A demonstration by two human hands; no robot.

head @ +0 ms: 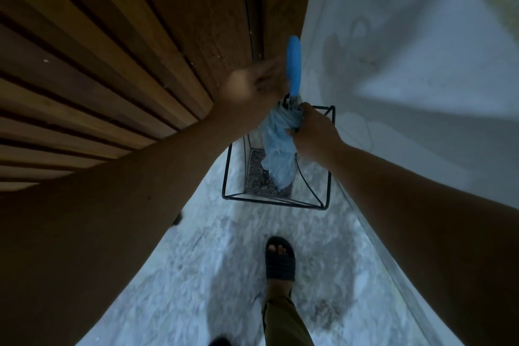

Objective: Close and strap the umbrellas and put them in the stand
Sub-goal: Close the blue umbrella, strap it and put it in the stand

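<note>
both hands [316,132] hold blue umbrella [276,149] inside wire stand [325,199].

Slatted wooden wall [98,70] left, pale plaster wall [407,50] right, speckled grey floor [219,275], dim bluish light.

Location: the entrance area of a home, at a doorway corner. Indicators: a slatted wooden wall [92,70] adjoins a brown wooden door panel [219,8] on one side; a pale plastered wall [407,50] stands on the other. A black wire umbrella stand [323,199] sits on the speckled pale floor [210,275]. A slide sandal [280,258] indicates domestic footwear.
</note>
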